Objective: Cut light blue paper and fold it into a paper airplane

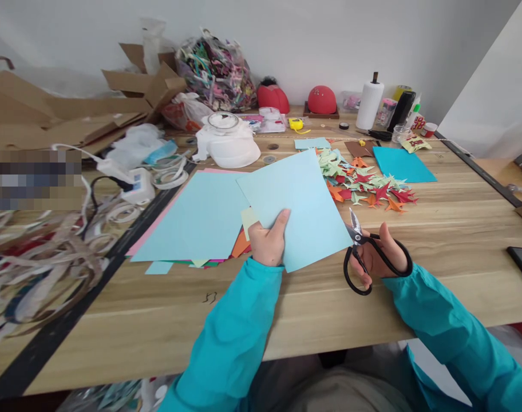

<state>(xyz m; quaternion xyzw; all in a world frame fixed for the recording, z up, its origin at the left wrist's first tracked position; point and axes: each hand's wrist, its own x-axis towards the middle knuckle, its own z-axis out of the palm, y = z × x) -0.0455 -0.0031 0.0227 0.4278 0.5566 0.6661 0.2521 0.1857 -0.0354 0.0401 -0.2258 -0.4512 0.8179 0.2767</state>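
A pale blue sheet of paper [299, 194] is pinched in my left hand [267, 240], thumb on top, and held tilted above the table. My right hand [375, 254] has its fingers in the black handles of a pair of scissors [356, 236]. Their blades are parted, and the paper's right corner touches or lies close to them. Left of my left hand lies a stack of coloured paper [192, 217] with pale blue on top. Beyond the held sheet is a heap of cut paper shapes [368, 183] in green, red and orange.
At the back stand a white cap [230, 143], a bag of colourful ties [218, 71], red domed forms [321, 100] and a white roll [370, 106]. Tangled ribbons [50, 274], a power strip [138, 186] and cardboard boxes [72, 114] fill the left. A turquoise sheet [404, 164] lies at right.
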